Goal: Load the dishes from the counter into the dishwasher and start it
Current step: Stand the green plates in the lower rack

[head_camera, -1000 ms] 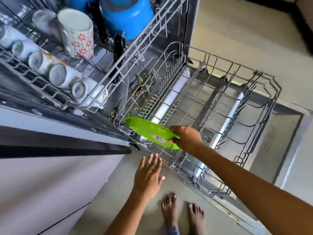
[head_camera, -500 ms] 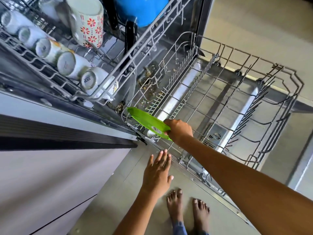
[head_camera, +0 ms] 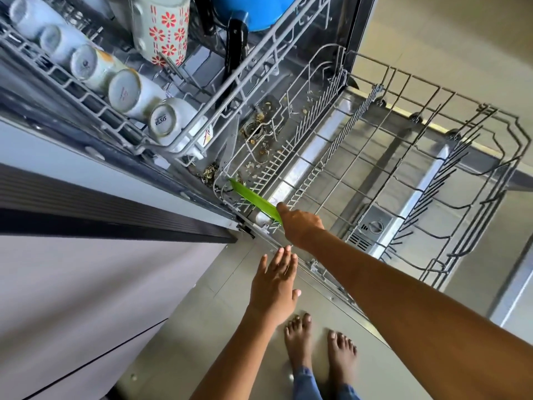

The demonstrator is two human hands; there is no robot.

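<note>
1. Right hand (head_camera: 300, 226): fingers curled around the near edge of one green plate (head_camera: 255, 201), which stands on edge among the tines at the front-left corner of the lower rack (head_camera: 490, 180).
2. Left hand (head_camera: 275, 285): fingers straight and spread, holding nothing, hovering beside the open dishwasher door (head_camera: 372, 319).
3. Lower rack: pulled out over the door; one plate loaded. Food scraps (head_camera: 261, 118) lie on the tub floor beneath.
4. Upper rack (head_camera: 184, 145): five upturned cups (head_camera: 129, 92) in a row, one flowered mug (head_camera: 163, 27), one blue pot (head_camera: 256, 11).
5. Surroundings: grey cabinet front (head_camera: 86, 284), tiled floor (head_camera: 178, 327), two bare feet (head_camera: 298, 339).
</note>
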